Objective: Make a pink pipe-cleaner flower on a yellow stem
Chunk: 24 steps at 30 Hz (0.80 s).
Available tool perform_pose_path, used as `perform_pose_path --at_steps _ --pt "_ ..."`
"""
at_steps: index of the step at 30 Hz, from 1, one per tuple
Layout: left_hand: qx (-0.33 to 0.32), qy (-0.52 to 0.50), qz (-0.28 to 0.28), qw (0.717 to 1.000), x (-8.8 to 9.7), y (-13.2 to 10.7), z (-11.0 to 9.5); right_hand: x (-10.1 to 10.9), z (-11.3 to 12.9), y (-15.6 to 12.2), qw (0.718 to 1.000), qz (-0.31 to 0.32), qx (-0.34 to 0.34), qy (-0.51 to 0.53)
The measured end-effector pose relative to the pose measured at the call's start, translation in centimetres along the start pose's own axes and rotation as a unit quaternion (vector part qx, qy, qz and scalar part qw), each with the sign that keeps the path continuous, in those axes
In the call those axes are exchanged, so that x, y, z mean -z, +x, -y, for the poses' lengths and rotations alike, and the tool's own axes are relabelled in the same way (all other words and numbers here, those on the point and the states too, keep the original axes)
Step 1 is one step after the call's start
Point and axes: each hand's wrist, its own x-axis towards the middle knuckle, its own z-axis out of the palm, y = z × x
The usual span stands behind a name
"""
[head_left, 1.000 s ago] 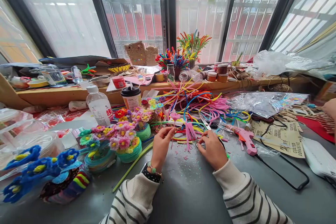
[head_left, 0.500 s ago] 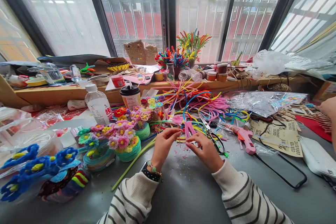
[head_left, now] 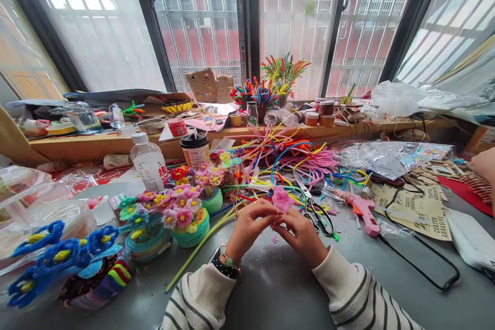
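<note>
A fluffy pink pipe-cleaner flower stands up from my fingertips at the middle of the table. My left hand is closed in a pinch below it. From the other side my right hand pinches at the same place, fingertips meeting those of the left. The flower's stem is mostly hidden by the fingers. Just beyond my right hand lie scissors with black handles, apart from it. Small pink scraps are scattered on the grey table under my hands.
Finished pipe-cleaner flower pots stand at left, with a bottle and lidded cup behind. Loose pipe cleaners heap at the back. A pink glue gun and sandpaper lie right. Another person's hand shows at the right edge.
My hands were slightly apart and now meet. The pink flower has moved right and lower, nearer my fingers. The bunch of pink strands by my right hand is no longer visible there.
</note>
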Motion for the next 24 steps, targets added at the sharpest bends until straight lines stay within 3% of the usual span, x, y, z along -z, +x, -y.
perform_pose_path --at_steps 3,6,13,24 --pt "0.030 -0.026 0.003 0.999 -0.04 -0.03 0.06 -0.13 -0.10 -0.07 1.000 0.001 -0.006 -0.014" --pt "0.059 -0.066 -0.033 0.995 -0.06 -0.04 0.05 -0.16 -0.11 -0.09 1.000 0.010 -0.008 -0.026" --pt "0.060 -0.078 -0.095 0.991 0.17 0.00 -0.18 -0.04 0.03 -0.05 0.999 0.004 -0.009 -0.038" --pt "0.066 -0.084 -0.085 0.991 0.21 0.00 -0.01 -0.05 -0.13 0.01 0.999 0.002 -0.021 -0.039"
